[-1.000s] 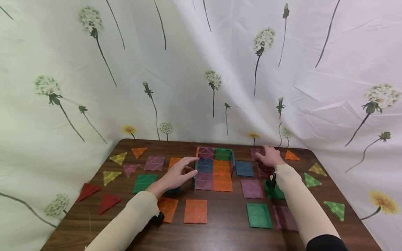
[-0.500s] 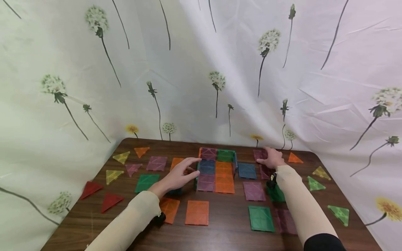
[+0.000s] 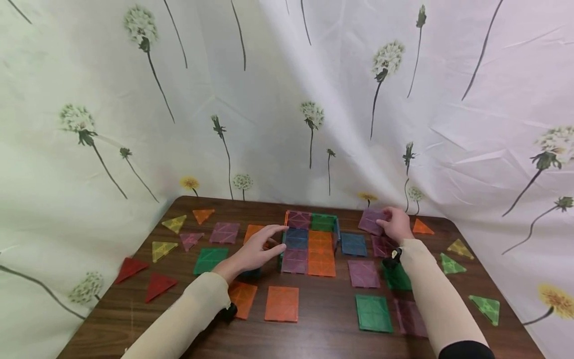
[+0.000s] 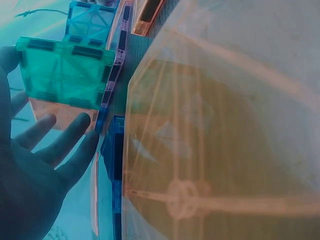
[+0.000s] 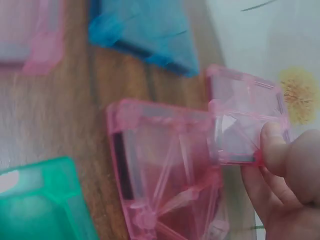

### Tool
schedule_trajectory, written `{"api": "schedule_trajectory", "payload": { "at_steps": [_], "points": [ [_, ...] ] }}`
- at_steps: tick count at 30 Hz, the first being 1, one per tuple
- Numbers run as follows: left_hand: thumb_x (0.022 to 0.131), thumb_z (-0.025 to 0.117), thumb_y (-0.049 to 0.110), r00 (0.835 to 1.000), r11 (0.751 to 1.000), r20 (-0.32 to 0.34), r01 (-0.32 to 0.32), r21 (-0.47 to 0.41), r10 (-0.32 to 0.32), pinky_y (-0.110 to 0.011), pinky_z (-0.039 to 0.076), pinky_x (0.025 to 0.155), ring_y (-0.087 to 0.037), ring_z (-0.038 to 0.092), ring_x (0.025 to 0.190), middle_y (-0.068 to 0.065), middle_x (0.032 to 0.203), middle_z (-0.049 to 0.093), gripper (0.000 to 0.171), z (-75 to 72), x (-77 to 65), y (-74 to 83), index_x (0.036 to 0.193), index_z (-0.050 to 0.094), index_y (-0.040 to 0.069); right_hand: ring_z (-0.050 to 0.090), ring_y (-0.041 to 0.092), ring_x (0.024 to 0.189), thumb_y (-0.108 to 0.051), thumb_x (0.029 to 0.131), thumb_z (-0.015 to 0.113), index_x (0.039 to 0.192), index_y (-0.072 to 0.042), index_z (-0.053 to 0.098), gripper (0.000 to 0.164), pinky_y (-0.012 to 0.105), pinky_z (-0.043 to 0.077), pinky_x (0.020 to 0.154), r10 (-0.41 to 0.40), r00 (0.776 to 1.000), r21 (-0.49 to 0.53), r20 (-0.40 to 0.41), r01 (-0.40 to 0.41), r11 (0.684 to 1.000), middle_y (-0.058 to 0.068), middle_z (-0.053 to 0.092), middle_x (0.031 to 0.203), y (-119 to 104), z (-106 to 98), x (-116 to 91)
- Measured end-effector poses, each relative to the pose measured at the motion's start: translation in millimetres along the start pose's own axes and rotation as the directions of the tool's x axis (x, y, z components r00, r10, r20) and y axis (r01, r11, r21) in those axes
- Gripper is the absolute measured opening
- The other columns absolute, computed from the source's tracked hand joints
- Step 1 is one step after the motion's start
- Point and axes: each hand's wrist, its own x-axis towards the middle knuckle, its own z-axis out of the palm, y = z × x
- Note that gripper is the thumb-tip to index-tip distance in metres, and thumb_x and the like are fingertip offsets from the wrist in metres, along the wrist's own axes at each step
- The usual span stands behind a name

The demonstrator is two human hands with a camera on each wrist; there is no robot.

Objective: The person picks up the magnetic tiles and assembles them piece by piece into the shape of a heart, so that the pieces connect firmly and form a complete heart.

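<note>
My right hand pinches a translucent purple magnetic tile by its right side, tilted up from the table at the back right. In the right wrist view the thumb lies across that tile, which looks pink there. My left hand has loosely extended fingers beside the left wall of a tile box. Orange, blue and purple tiles make its floor, with low upright tiles at the back and sides. In the left wrist view the fingers spread below a green tile; whether they touch the box I cannot tell.
Flat square tiles lie on both sides, among them a blue tile, a purple tile, a green tile and an orange tile. Triangles, such as a red triangle, line the outer edges. A flowered curtain hangs behind.
My right hand has gripped the back-right purple tile and raised it off the table at a tilt. The left hand stays beside the box. The head view has shifted slightly.
</note>
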Motion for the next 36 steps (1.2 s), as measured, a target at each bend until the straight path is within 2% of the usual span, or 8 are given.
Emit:
{"api": "schedule_trajectory", "payload": {
  "at_steps": [3, 5, 10, 13, 18, 22, 30, 36],
  "points": [
    [0.109, 0.059, 0.036, 1.000, 1.000, 0.003, 0.002, -0.005, -0.002, -0.059, 0.051, 0.102, -0.036, 0.063, 0.124, -0.007, 0.164, 0.040, 0.055, 1.0, 0.6, 0.0, 0.160, 0.043, 0.025, 0.062, 0.045, 0.109, -0.010, 0.101, 0.071, 0.125, 0.007, 0.065, 0.030, 0.057, 0.052, 0.094, 0.050, 0.999, 0.084, 0.014, -0.051, 0.995, 0.030, 0.065, 0.122, -3, -5, -5],
    [0.109, 0.059, 0.037, 1.000, 1.000, 0.003, 0.005, -0.007, -0.005, -0.059, 0.051, 0.102, -0.036, 0.063, 0.123, -0.007, 0.164, 0.040, 0.055, 0.7, 1.0, 0.2, 0.160, 0.043, 0.025, 0.061, 0.043, 0.108, -0.010, 0.102, 0.071, 0.124, 0.006, 0.064, 0.029, 0.052, 0.052, 0.092, 0.056, 0.998, 0.132, 0.016, -0.058, 0.990, 0.029, 0.064, 0.122, -4, -8, -7],
    [0.109, 0.059, 0.039, 1.000, 1.000, -0.004, 0.015, -0.001, -0.015, -0.058, 0.052, 0.102, -0.034, 0.064, 0.122, -0.006, 0.163, 0.042, 0.055, -0.6, 2.2, 0.3, 0.160, 0.044, 0.026, 0.061, 0.031, 0.099, -0.014, 0.102, 0.071, 0.123, 0.003, 0.062, 0.028, 0.033, 0.051, 0.081, 0.009, 0.999, 0.221, 0.033, -0.016, 0.975, 0.024, 0.066, 0.117, -13, -14, -16],
    [0.108, 0.059, 0.040, 1.000, 1.000, -0.009, 0.021, 0.002, -0.021, -0.058, 0.052, 0.102, -0.034, 0.064, 0.122, -0.006, 0.162, 0.042, 0.055, -0.8, 2.6, 0.3, 0.159, 0.044, 0.026, 0.061, 0.025, 0.090, -0.015, 0.102, 0.072, 0.120, 0.000, 0.062, 0.026, 0.027, 0.052, 0.073, -0.032, 0.998, 0.254, 0.050, 0.019, 0.967, 0.019, 0.067, 0.110, -23, -18, -26],
    [0.108, 0.060, 0.040, 1.000, 1.000, -0.012, 0.022, 0.014, -0.022, -0.059, 0.052, 0.101, -0.034, 0.064, 0.121, -0.007, 0.162, 0.043, 0.055, 0.2, 2.3, 0.9, 0.160, 0.044, 0.026, 0.057, 0.018, 0.074, -0.016, 0.100, 0.073, 0.102, -0.005, 0.060, 0.018, 0.028, 0.049, 0.062, -0.086, 0.995, 0.209, 0.051, 0.074, 0.975, 0.008, 0.065, 0.088, -42, -19, -46],
    [0.108, 0.060, 0.040, 1.000, 1.000, -0.012, 0.025, 0.013, -0.025, -0.058, 0.052, 0.101, -0.033, 0.064, 0.121, -0.007, 0.162, 0.043, 0.056, 1.4, 1.5, 1.7, 0.159, 0.044, 0.026, 0.054, 0.016, 0.065, -0.016, 0.098, 0.073, 0.088, -0.011, 0.058, 0.019, 0.030, 0.043, 0.058, -0.125, 0.992, 0.145, 0.024, 0.120, 0.982, 0.001, 0.061, 0.074, -55, -18, -63],
    [0.108, 0.060, 0.039, 0.999, 1.000, -0.023, 0.024, 0.016, -0.024, -0.057, 0.052, 0.101, -0.033, 0.064, 0.121, -0.007, 0.162, 0.043, 0.055, 1.7, 0.1, 0.7, 0.159, 0.044, 0.026, 0.067, 0.015, 0.060, -0.012, 0.098, 0.071, 0.086, -0.014, 0.057, 0.019, 0.030, 0.055, 0.052, -0.138, 0.989, 0.229, 0.046, 0.124, 0.966, 0.002, 0.066, 0.074, -84, -11, -104],
    [0.108, 0.059, 0.041, 0.999, 1.000, -0.019, 0.030, 0.005, -0.030, -0.060, 0.051, 0.102, -0.035, 0.063, 0.122, -0.006, 0.163, 0.042, 0.055, 3.2, 1.5, 1.0, 0.159, 0.044, 0.027, 0.044, 0.007, 0.056, -0.010, 0.094, 0.074, 0.080, -0.018, 0.051, 0.028, 0.024, 0.035, 0.053, -0.224, 0.974, 0.146, 0.001, 0.222, 0.964, -0.006, 0.048, 0.067, -98, 6, -125]
  ]
}}
